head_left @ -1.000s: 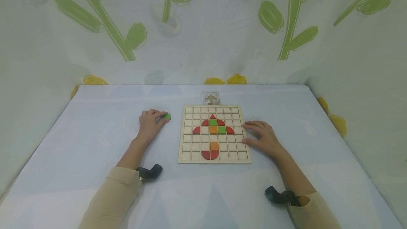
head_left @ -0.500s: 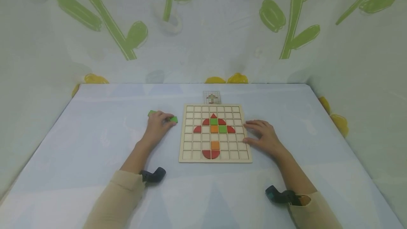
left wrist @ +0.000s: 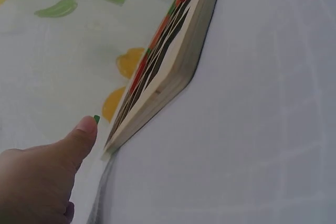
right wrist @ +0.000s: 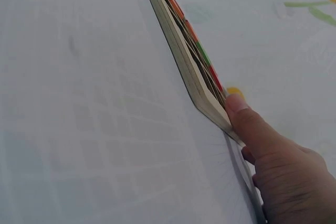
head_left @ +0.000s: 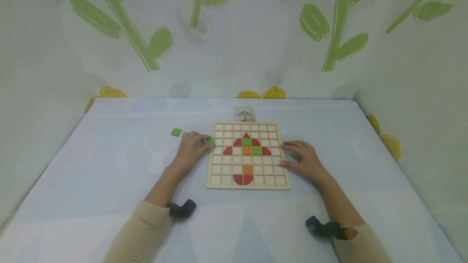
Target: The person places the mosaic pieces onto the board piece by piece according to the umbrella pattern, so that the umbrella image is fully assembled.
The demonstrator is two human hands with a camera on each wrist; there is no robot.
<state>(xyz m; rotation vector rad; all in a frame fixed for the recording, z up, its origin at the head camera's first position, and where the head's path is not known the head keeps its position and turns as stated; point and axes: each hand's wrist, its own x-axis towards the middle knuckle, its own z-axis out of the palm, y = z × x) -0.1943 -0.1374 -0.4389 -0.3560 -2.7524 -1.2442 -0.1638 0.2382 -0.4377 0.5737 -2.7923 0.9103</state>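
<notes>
My left hand [head_left: 191, 149] pinches a green square tile [head_left: 210, 142] between thumb and fingertips, just over the left edge of a wooden grid board [head_left: 219, 180]. In the left wrist view only a sliver of the green tile [left wrist: 97, 119] shows past the thumb. On the board lie red rounded pieces, a red triangle [head_left: 246, 135], two green squares and two orange squares. My right hand [head_left: 302, 160] rests at the board's right edge, its fingers extended and thumb [right wrist: 242, 109] touching the rim. A second green square tile [head_left: 176, 132] lies on the table, left of the board.
A small picture card [head_left: 244, 114] with a gridded pattern lies against the board's far edge. The white table [head_left: 109, 165] reaches back to a wall [head_left: 256, 52] printed with leaves, with side walls at left and right.
My left hand has moved right, carrying the green tile from the table to the board's left edge. The other green tile, hidden behind the hand before, now shows. My right hand stays put.
</notes>
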